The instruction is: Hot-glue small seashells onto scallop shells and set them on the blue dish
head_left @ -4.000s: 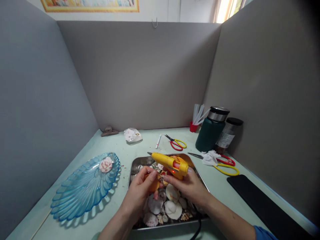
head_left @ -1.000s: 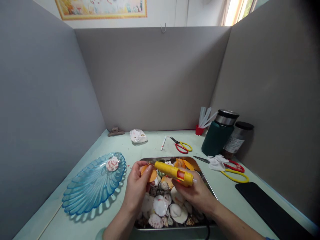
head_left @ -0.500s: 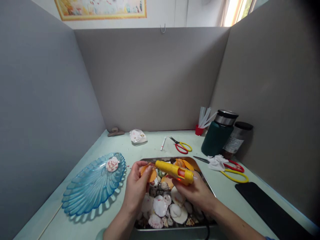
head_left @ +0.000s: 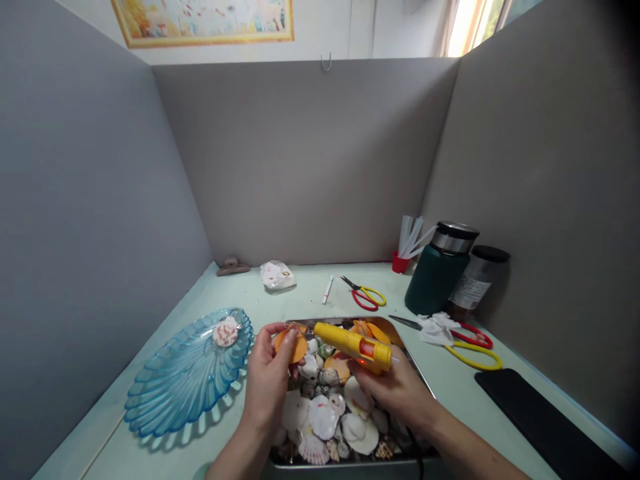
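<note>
My left hand (head_left: 269, 367) pinches the round orange seashell (head_left: 300, 349) between thumb and fingers; my right hand (head_left: 395, 388) clasps the yellow plastic glue gun (head_left: 346, 340)

Both hands (head_left: 267, 377) and both visible forearms (head_left: 467, 437) are bare.

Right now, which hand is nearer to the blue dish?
The left hand: it holds an orange shell, to the right of the blue dish, not touching it. The right hand, with the glue gun, is farther right.
</note>
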Action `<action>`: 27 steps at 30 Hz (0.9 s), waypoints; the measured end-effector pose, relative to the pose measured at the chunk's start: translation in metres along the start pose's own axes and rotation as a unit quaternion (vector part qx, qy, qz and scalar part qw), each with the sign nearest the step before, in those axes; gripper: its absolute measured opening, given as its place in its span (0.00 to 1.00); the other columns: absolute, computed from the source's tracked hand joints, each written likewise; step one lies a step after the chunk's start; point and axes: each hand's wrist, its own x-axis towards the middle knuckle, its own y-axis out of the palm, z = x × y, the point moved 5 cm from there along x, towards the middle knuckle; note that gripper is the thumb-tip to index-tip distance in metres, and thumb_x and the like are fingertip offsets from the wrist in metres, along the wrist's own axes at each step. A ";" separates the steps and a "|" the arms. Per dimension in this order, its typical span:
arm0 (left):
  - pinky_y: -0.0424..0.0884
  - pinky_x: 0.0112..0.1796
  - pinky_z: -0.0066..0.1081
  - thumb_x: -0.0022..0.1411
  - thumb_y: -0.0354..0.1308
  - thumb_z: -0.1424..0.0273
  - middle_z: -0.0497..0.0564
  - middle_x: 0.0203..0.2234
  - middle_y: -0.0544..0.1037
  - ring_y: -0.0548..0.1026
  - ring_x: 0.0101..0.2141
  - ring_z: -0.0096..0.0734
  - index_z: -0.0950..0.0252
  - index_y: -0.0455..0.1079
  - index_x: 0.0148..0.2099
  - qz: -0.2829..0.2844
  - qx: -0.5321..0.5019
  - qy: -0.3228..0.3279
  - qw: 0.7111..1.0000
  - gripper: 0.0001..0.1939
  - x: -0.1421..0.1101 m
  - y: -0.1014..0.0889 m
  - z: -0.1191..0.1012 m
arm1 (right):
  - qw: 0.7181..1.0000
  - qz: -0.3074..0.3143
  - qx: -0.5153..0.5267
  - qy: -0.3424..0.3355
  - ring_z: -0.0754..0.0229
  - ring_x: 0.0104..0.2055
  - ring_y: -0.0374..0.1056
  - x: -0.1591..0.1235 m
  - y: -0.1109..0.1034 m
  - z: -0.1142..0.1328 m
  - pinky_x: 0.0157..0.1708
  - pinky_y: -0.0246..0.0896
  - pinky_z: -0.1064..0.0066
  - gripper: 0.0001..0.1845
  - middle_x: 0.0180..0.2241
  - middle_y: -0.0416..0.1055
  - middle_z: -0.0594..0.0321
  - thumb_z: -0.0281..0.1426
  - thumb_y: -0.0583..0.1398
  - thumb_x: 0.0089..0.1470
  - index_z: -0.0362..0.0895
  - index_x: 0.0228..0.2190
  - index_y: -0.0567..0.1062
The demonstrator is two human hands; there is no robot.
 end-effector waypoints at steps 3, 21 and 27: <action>0.62 0.17 0.19 0.55 0.59 0.58 0.46 0.29 0.75 0.67 0.18 0.19 0.64 0.63 0.42 0.008 0.000 -0.008 1.000 0.18 0.001 0.001 -0.001 | 0.999 -0.029 0.025 0.012 0.53 0.36 0.70 -0.001 -0.001 0.002 0.37 0.67 0.65 0.10 0.33 0.73 0.57 0.33 0.60 0.53 0.41 0.36 0.74; 0.65 0.17 0.22 0.54 0.62 0.59 0.49 0.26 0.74 0.67 0.23 0.25 0.67 0.73 0.45 0.174 0.000 -0.079 0.982 0.20 -0.022 0.030 0.008 | 0.982 -0.035 0.165 0.085 0.62 0.29 0.68 0.002 0.003 0.016 0.28 0.65 0.75 0.12 0.29 0.73 0.64 0.36 0.65 0.49 0.43 0.36 0.77; 0.67 0.18 0.22 0.52 0.63 0.60 0.52 0.27 0.77 0.68 0.22 0.25 0.67 0.76 0.44 0.178 -0.019 -0.103 0.978 0.20 -0.024 0.033 0.008 | 0.973 -0.045 0.160 0.159 0.69 0.19 0.56 0.000 0.002 0.010 0.17 0.52 0.79 0.10 0.19 0.64 0.69 0.36 0.64 0.47 0.41 0.29 0.75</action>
